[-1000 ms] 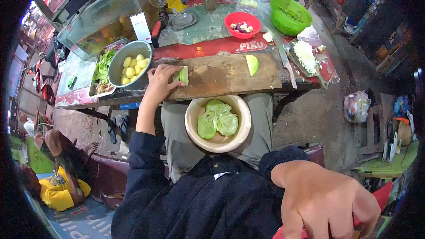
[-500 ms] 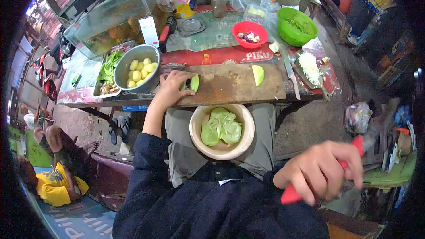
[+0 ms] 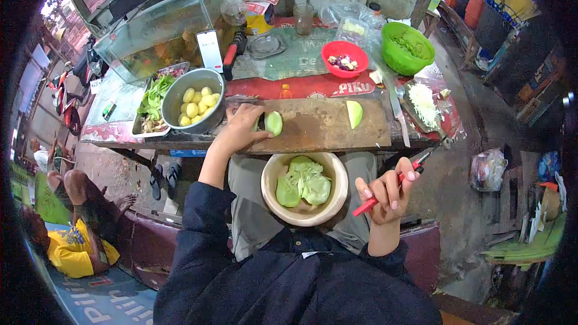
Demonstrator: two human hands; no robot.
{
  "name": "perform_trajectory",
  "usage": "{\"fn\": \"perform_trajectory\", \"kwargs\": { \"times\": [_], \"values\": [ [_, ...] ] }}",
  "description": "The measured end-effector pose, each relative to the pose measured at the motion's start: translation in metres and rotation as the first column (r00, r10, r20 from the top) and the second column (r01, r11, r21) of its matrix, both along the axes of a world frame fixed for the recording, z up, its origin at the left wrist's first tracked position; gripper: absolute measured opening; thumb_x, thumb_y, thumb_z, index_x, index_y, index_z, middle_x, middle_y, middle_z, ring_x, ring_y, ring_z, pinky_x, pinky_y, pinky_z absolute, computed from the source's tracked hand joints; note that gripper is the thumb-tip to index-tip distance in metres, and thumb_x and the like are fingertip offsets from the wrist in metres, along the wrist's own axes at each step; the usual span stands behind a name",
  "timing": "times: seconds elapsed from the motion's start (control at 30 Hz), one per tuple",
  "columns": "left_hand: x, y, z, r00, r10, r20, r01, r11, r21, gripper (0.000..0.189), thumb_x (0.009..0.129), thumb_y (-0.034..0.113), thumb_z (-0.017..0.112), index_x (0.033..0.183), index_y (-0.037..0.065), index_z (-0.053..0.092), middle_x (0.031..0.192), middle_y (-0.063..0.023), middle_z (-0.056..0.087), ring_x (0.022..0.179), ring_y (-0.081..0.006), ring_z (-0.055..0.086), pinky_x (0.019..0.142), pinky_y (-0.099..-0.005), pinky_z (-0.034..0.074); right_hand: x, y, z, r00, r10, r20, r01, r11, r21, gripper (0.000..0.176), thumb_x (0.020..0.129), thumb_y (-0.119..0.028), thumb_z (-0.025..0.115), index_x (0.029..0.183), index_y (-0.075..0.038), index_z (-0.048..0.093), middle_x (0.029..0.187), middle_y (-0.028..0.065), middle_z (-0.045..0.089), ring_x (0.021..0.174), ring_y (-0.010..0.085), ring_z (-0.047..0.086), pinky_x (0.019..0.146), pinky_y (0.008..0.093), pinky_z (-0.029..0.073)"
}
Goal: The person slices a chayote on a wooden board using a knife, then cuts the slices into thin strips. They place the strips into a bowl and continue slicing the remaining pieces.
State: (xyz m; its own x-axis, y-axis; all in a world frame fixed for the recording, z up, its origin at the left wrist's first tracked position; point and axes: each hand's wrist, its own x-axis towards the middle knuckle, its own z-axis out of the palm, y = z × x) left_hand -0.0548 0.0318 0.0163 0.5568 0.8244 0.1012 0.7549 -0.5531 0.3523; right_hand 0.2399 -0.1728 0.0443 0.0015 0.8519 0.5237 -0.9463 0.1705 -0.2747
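Note:
My left hand (image 3: 242, 129) rests at the left end of the wooden cutting board (image 3: 313, 126), thumb and fingers closed around a pale green chayote piece (image 3: 274, 123). Another pale green wedge (image 3: 354, 114) stands near the board's right end. Raised to the right of my lap, my right hand (image 3: 387, 195) is closed on the red handle of a knife (image 3: 366, 206), whose thin blade points up and away, seen nearly edge-on. Between my knees sits a cream bowl (image 3: 272, 206) with light green chayote pieces (image 3: 303, 183) in it.
A grey pot (image 3: 174, 117) of peeled potatoes stands left of the board. Behind are a phone (image 3: 211, 51), a red bowl (image 3: 343, 72) and a green basin (image 3: 409, 63). Another knife (image 3: 398, 114) lies right, beside shredded white food (image 3: 423, 105). A person in yellow (image 3: 81, 253) is at left.
My right hand has swung in from the lower right, up and toward the bowl, still gripping the knife. The chayote piece at my left hand has turned to show a broader face.

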Motion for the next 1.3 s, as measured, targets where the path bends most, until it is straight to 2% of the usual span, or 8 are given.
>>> {"fn": "perform_trajectory", "kwargs": {
  "times": [0.13, 0.3, 0.43, 0.5, 0.6, 1.0, 1.23, 1.3],
  "values": [
    [0.001, 0.008, -0.014, 0.997, -0.011, 0.078, 0.007, 0.999, 0.054, 0.061, 0.08, 0.041, 0.08, 0.133, 0.018, 0.06, 0.134, -0.0139, 0.059, 0.131, -0.0337, 0.05, 0.111, -0.0594, 0.026, 0.0, 0.001, -0.003, 0.998, -0.035, 0.055, 0.038, 0.998, -0.046, 0.025, 0.11, -0.041, 0.033, 0.105, -0.023, 0.05, 0.059, -0.0044, 0.049, 0.049, 0.0078, 0.041, 0.081, 0.0388, 0.038],
    [0.008, 0.014, -0.01, 0.993, -0.114, 0.015, 0.114, 0.993, -0.027, 0.069, 0.079, 0.041, 0.08, 0.134, 0.009, 0.055, 0.141, -0.0161, 0.054, 0.135, -0.0346, 0.047, 0.112, -0.0599, 0.027, -0.001, -0.001, -0.008, 0.995, -0.049, 0.09, 0.057, 0.994, -0.096, 0.024, 0.11, -0.04, 0.035, 0.105, -0.023, 0.05, 0.057, -0.0042, 0.047, 0.048, 0.0077, 0.039, 0.08, 0.0375, 0.038],
    [0.01, 0.017, -0.007, 0.997, -0.072, 0.029, 0.074, 0.995, -0.07, 0.069, 0.079, 0.038, 0.081, 0.135, 0.008, 0.054, 0.143, -0.0183, 0.053, 0.136, -0.0368, 0.047, 0.111, -0.0585, 0.031, 0.001, -0.001, -0.011, 0.991, -0.062, 0.12, 0.076, 0.99, -0.116, 0.024, 0.11, -0.04, 0.036, 0.104, -0.022, 0.051, 0.056, -0.0038, 0.045, 0.046, 0.0077, 0.037, 0.078, 0.0363, 0.038],
    [0.012, 0.018, -0.005, 0.998, -0.058, 0.007, 0.058, 0.997, -0.046, 0.067, 0.077, 0.033, 0.081, 0.133, 0.005, 0.056, 0.139, -0.0211, 0.053, 0.13, -0.0391, 0.05, 0.11, -0.048, 0.039, 0.002, -0.002, -0.013, 0.988, -0.071, 0.139, 0.088, 0.989, -0.122, 0.024, 0.11, -0.039, 0.037, 0.104, -0.022, 0.051, 0.056, -0.0038, 0.045, 0.046, 0.0078, 0.037, 0.078, 0.036, 0.038],
    [0.014, 0.024, -0.006, 0.997, -0.064, 0.042, 0.068, 0.994, -0.091, 0.065, 0.076, 0.031, 0.081, 0.13, 0.004, 0.057, 0.134, -0.0228, 0.055, 0.127, -0.0387, 0.053, 0.106, -0.044, 0.044, 0.003, -0.003, -0.018, 0.987, -0.07, 0.147, 0.09, 0.987, -0.13, 0.023, 0.11, -0.039, 0.038, 0.103, -0.022, 0.051, 0.056, -0.0037, 0.045, 0.046, 0.008, 0.037, 0.077, 0.0358, 0.038],
    [0.021, 0.043, 0.014, 0.99, -0.144, 0.003, 0.139, 0.953, -0.27, 0.067, 0.071, 0.027, 0.083, 0.129, 0.004, 0.06, 0.121, -0.0209, 0.06, 0.116, -0.0354, 0.058, 0.099, -0.0421, 0.048, 0.004, -0.007, -0.02, 0.982, -0.068, 0.174, 0.094, 0.985, -0.143, 0.016, 0.109, -0.035, 0.043, 0.106, -0.021, 0.051, 0.061, -0.0045, 0.047, 0.051, 0.0074, 0.038, 0.078, 0.0362, 0.036],
    [0.021, 0.038, 0.011, 0.982, -0.188, -0.015, 0.18, 0.957, -0.23, 0.067, 0.072, 0.022, 0.083, 0.131, 0.004, 0.058, 0.123, -0.0209, 0.061, 0.119, -0.0367, 0.058, 0.102, -0.0428, 0.047, 0.006, -0.009, -0.026, 0.978, -0.075, 0.195, 0.109, 0.978, -0.175, 0.021, 0.109, -0.038, 0.041, 0.105, -0.02, 0.051, 0.058, -0.0032, 0.046, 0.049, 0.0085, 0.037, 0.078, 0.0374, 0.039],
    [0.022, 0.032, -0.002, 0.989, -0.151, 0.005, 0.151, 0.984, -0.099, 0.066, 0.073, 0.019, 0.081, 0.132, 0.002, 0.056, 0.126, -0.0223, 0.06, 0.124, -0.0393, 0.055, 0.106, -0.0444, 0.045, 0.006, -0.009, -0.025, 0.977, -0.063, 0.204, 0.098, 0.981, -0.169, 0.021, 0.109, -0.037, 0.041, 0.105, -0.02, 0.052, 0.058, -0.003, 0.046, 0.049, 0.0089, 0.038, 0.079, 0.0377, 0.039]
  ]
}}
